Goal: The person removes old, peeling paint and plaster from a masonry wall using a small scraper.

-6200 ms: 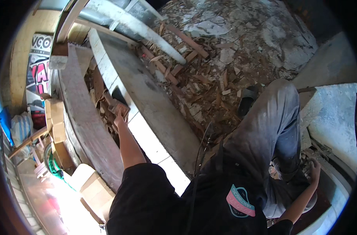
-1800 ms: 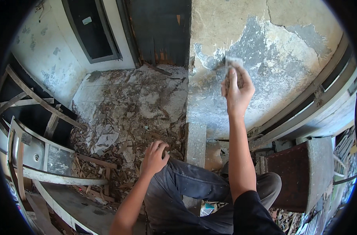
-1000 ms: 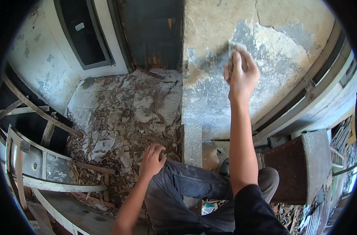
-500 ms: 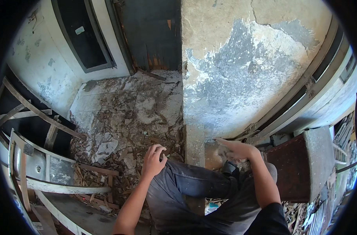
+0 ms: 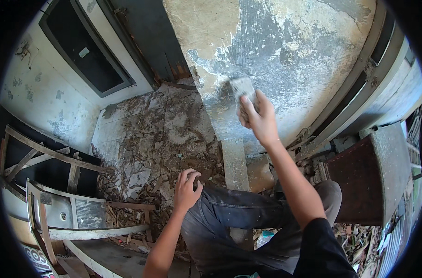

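My right hand [image 5: 256,116] is raised against the peeling wall [image 5: 285,60] and grips a grey, roughly rectangular block [image 5: 242,88]. Its upper end meets the wall surface near the corner edge and is slightly blurred; whether it is a stone chunk or a scraping block I cannot tell. The wall around it shows patchy beige plaster and grey-blue, scratched paint. Beside my bent left knee [image 5: 220,199], my left hand [image 5: 188,189] hangs with loosely curled fingers, the thumb apart from them and nothing visible in its grasp.
Broken wood and plaster debris [image 5: 169,129] covers the floor to the left. A sink unit [image 5: 62,213] and a wooden frame [image 5: 58,153] stand at the far left. A brown-sided box-like piece [image 5: 359,180] is close by my right knee.
My right hand has risen from beside my knee to the wall, and the grey block now shows in it. My view has tilted. The left hand stays near the knee.
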The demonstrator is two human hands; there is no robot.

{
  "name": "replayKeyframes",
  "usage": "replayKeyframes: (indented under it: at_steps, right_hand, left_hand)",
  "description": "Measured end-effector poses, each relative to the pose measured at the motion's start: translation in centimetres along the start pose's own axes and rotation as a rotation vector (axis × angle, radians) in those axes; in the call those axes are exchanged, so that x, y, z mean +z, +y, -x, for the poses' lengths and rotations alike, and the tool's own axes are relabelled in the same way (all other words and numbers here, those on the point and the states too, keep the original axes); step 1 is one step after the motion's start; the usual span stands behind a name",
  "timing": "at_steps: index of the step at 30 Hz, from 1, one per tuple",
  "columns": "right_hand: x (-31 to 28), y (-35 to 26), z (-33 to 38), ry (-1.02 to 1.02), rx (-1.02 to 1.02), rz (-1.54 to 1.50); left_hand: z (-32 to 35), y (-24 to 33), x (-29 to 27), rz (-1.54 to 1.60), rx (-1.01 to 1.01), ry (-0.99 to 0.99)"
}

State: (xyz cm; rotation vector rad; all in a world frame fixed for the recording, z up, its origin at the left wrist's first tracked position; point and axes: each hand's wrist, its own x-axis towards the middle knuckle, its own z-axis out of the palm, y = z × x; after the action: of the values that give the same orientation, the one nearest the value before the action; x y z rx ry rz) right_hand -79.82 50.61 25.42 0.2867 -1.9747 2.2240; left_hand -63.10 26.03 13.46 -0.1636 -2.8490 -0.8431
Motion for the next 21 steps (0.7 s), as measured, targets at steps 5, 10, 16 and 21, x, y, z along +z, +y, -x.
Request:
replayKeyframes:
  at_steps: [5,10,16,21]
  right_hand:
    - [4.6,-2.5,-2.3,0.173,-0.24,-0.017]
    - [5.8,-2.6,-1.6,0.236,-0.205,-0.197]
    - [5.4,-3.2,-2.0,0.185,-0.163,-0.132]
    - [4.8,-3.6,-3.4,0.158,-0.306,0.106]
  left_hand:
    - [0.0,-0.2,0.2,-0.061,-0.029,-0.019]
    - [0.2,-0.9,0.2,-0.056,-0.049,-0.021]
    - [0.0,-1.2,0.4,-0.058,-0.037,-0.018]
    - [0.0,-1.3,0.6,-0.031,-0.028,0.006]
